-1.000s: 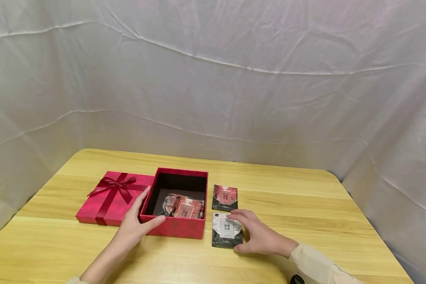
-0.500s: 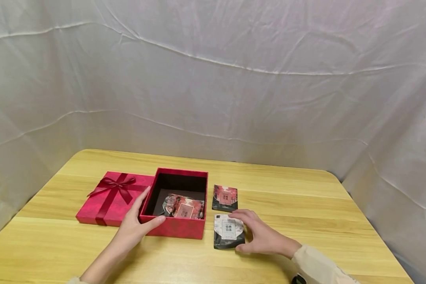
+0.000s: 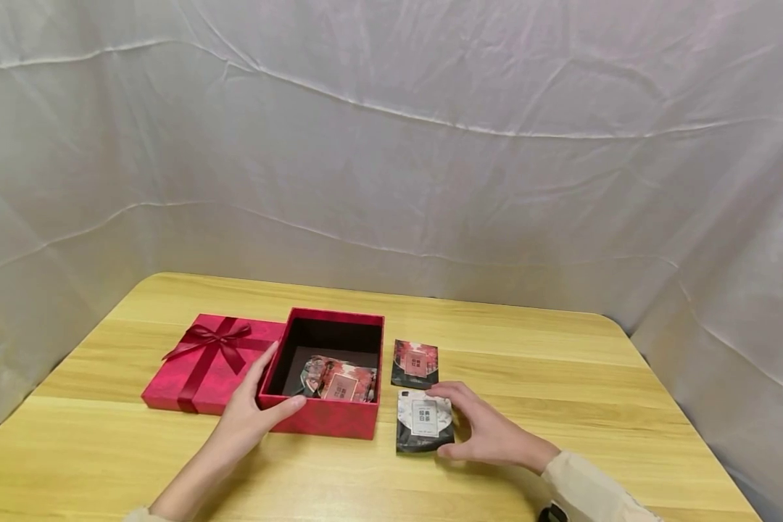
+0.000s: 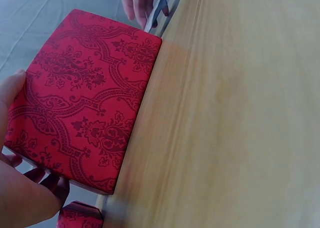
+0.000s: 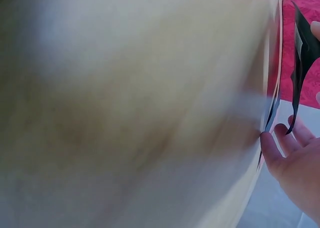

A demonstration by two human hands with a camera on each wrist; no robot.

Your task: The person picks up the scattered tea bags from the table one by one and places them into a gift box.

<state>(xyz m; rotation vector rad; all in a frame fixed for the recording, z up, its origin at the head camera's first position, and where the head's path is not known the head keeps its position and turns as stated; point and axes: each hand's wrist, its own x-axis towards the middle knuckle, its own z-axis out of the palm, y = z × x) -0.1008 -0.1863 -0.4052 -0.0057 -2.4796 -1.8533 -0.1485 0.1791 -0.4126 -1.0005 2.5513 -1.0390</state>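
Observation:
My left hand (image 3: pixel 251 409) grips the near left corner of a red gift box (image 3: pixel 322 420), thumb on its front wall and fingers along its left side. The left wrist view shows the fingers curled at the edge of the patterned wall (image 4: pixel 80 97). Inside the open box lie red-and-black tea sachets (image 3: pixel 352 380). My right hand (image 3: pixel 486 433) pinches a white-and-black tea sachet (image 3: pixel 424 419) by its right side. In the right wrist view this sachet (image 5: pixel 303 62) stands tilted, between thumb and fingers. Just behind it, a red-and-black tea sachet (image 3: pixel 415 364) lies on the table.
The red lid (image 3: pixel 170 373) with a dark ribbon bow lies against the left side of the box. The wooden table (image 3: pixel 528 362) has rounded far corners, and pale cloth (image 3: pixel 391 145) hangs behind and around it.
My right hand and the white-and-black tea sachet have shifted slightly to the right. The left hand and the box keep their places.

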